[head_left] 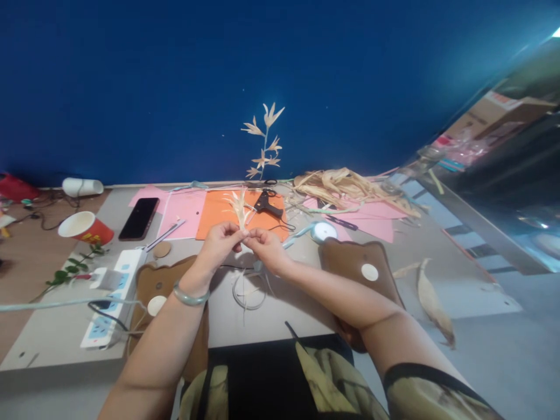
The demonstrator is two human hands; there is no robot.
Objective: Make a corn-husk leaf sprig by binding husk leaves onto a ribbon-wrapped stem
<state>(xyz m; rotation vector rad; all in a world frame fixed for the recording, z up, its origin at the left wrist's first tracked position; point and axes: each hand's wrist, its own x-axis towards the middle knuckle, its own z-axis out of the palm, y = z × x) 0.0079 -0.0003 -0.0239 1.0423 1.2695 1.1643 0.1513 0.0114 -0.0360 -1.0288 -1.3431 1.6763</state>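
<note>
Hands (pixel 220 244) nearly closed, both pinching base of pale flower (pixel 238 209).

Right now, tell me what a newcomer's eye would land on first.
Probably the pale leafy spray, standing out against the deep blue wall at the back. Next, in the middle, the left hand and right hand pinch a small straw-coloured tuft before the bright orange sheet.

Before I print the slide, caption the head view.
Left hand and right hand meet at the base of a pale papery flower, a black glue gun beyond.
</note>
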